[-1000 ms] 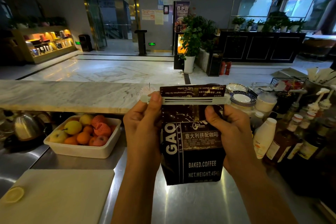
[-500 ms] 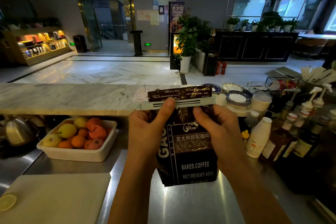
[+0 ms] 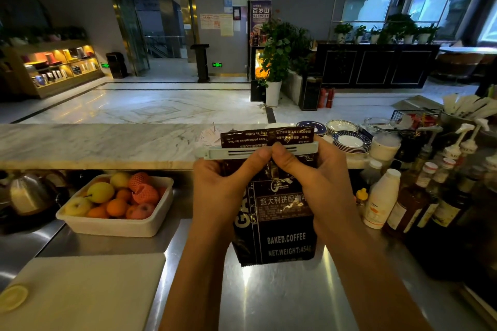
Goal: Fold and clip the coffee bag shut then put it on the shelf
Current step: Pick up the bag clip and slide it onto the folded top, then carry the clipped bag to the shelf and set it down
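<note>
Far left on the steel tabletop (image 3: 282, 301): a kettle (image 3: 29, 193), dim and partly cut off. Near left: a white cutting board (image 3: 88, 293). Beyond it, a white tub (image 3: 115, 226) of mixed fruit. Centre: dark coffee bag (image 3: 282, 234) upright, bottom edge seemingly resting on the tabletop, though the contact is hard to confirm. Its top is folded over, with a pale clip (image 3: 255, 152) lying across the fold. Left hand (image 3: 223, 193) grip is closed around the bag's left side, thumb pressed on the clip's middle. Right hand (image 3: 320, 183) grip is closed on the bag's right side, thumb tip beside the left thumb. Right: a white bottle (image 3: 382, 201), syrup bottles, stacked saucers (image 3: 351, 141) farther back.
</note>
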Available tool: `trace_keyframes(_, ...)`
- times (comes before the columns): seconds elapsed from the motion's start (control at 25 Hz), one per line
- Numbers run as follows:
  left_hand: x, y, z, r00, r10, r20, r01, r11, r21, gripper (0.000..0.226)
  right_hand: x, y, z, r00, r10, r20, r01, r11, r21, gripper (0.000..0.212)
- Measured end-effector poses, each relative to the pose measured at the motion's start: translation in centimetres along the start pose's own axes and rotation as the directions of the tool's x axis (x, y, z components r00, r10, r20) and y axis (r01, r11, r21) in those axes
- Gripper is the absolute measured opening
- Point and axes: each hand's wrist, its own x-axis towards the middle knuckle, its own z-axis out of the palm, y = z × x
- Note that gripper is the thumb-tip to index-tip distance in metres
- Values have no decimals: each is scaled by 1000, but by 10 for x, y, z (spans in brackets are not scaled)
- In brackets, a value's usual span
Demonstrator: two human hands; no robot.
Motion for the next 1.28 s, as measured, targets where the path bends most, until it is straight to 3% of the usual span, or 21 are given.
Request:
trace_keyframes(0.16,-2,-6,-2,996,-77,-37,75,996,-41,24,1,5,-8,992,109,66,-117,983,141,25)
trace_keyframes(0.28,-3,-11,1,990,-132,-44,127,986,-104,43,2,10,-14,988,143,54,-151,972,178,32)
trace_keyframes(0.44,-5,-19,8,992,-118,-55,110,986,-126,50,2,13,-25,988,145,56,-153,972,180,28)
trace_keyframes(0.6,-7,-25,11,999,-9,-52,7,999,-45,32,0,15,-43,988,151,5,-149,967,209,29)
trace_keyframes(0.84,-28,-43,35,982,-60,181,43,994,96,22,4,14,-73,990,119,-71,-94,954,283,21)
trace_keyframes(1.0,-47,-55,39,997,16,-74,-10,996,88,13,13,22,-82,985,34,167,-68,977,201,24)
trace_keyframes(1.08,-63,-55,30,970,35,-242,-19,998,68,10,7,40,-81,928,38,371,-91,988,127,38)
trace_keyframes(1.16,-84,-49,15,929,68,-363,-30,994,109,12,-13,57,-74,822,116,558,-174,983,51,50)
trace_keyframes(1.28,-121,-27,0,888,125,-443,-44,981,188,18,-49,65,-56,763,120,635,-191,981,43,52)
